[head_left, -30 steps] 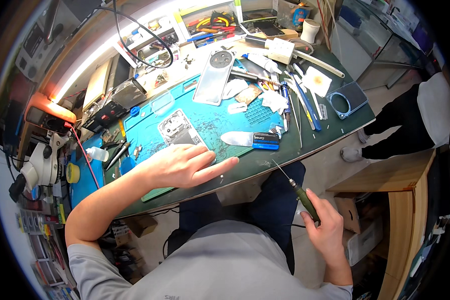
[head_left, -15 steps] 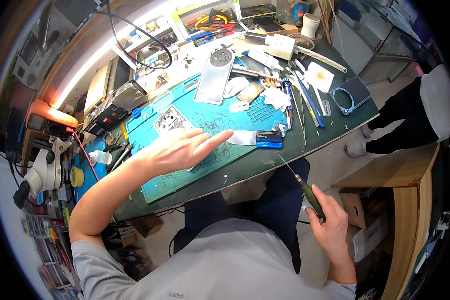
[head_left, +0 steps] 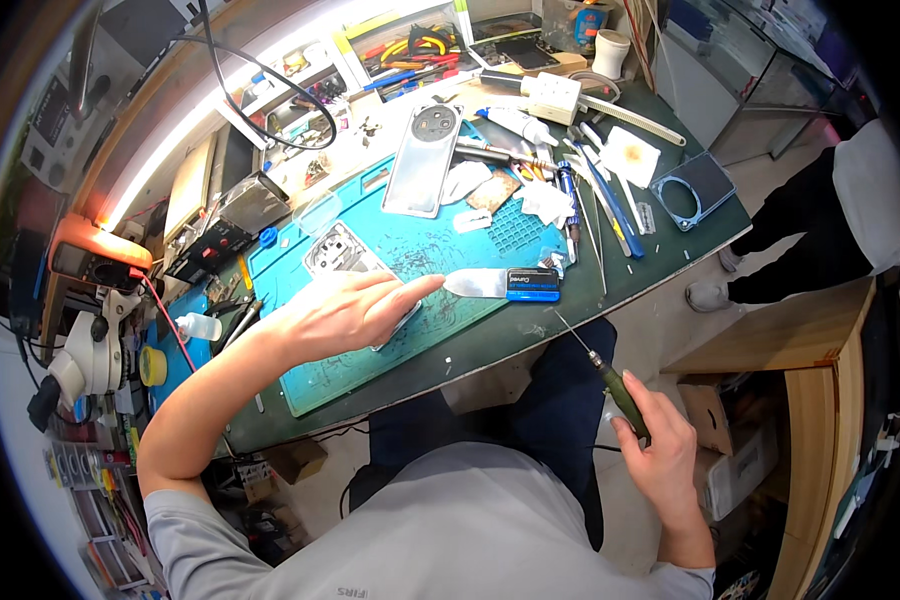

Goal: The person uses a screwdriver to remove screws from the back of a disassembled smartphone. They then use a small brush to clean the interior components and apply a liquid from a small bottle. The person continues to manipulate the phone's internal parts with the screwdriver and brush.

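My left hand (head_left: 345, 315) is spread over an opened phone body (head_left: 340, 252) on the blue-green work mat (head_left: 420, 320), hiding its lower part. Its fingers are stretched out, and one fingertip comes close to the blade of a flat pry tool (head_left: 505, 285) with a black and blue handle. My right hand (head_left: 660, 440) is beyond the bench's near edge, wrapped round a green-handled tool with a thin pointed metal tip (head_left: 622, 402). That tip points up and left toward the bench. A silver phone back cover (head_left: 417, 170) with a round camera ring lies farther back.
Tweezers (head_left: 592, 240), a blue pen-like tool (head_left: 615, 205) and white wipes (head_left: 545, 200) crowd the right. A blue-framed part (head_left: 692, 192) lies near the right corner. An orange meter (head_left: 100, 250) and a microscope (head_left: 90, 345) stand left. Another person's legs (head_left: 790, 220) show at right.
The view has shifted slightly. My left hand has drawn back a little toward me and left, away from the pry tool's blade. My right hand keeps its hold, nearly still.
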Demonstrator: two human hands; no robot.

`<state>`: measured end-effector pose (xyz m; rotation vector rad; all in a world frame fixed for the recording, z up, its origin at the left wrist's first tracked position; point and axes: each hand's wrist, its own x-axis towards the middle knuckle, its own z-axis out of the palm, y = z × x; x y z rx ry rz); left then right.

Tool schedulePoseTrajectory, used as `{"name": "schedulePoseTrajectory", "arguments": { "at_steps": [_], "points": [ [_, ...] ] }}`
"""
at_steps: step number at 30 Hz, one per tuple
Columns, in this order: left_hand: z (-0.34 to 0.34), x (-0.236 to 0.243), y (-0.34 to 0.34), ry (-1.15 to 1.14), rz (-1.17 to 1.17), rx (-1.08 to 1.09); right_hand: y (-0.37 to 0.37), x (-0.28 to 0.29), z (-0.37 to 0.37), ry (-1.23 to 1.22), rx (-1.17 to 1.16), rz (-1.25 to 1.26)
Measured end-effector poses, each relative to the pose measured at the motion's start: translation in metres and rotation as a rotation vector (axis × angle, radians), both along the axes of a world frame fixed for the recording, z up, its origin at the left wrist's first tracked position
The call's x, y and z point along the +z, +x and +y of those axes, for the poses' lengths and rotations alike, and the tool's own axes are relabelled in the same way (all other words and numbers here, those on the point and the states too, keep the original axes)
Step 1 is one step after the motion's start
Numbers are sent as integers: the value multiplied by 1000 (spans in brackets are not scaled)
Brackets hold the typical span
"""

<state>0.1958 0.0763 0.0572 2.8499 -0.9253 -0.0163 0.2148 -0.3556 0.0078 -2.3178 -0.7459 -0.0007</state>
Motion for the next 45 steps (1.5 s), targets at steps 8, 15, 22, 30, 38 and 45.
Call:
{"name": "schedulePoseTrajectory", "arguments": {
  "at_steps": [8, 15, 22, 30, 38, 45],
  "points": [
    [-3, -10, -52, -581, -134, 349, -2, 1, 8, 21, 48, -27],
    [-43, -44, -200, -1048, 134, 877, 4, 4, 23, 113, 157, -64],
    [-91, -83, -290, -755, 24, 1269, 18, 14, 66, 115, 317, -10],
    [-48, -250, -405, -515, 291, 1506, 46, 46, 177, 12, 489, 739],
    [-28, -303, -451, -373, 680, 1769, 31, 44, 136, 244, 329, 676],
    [-3, -249, -395, -313, 392, 1213, 20, 39, 204, 93, 313, -75]
  ]
}}
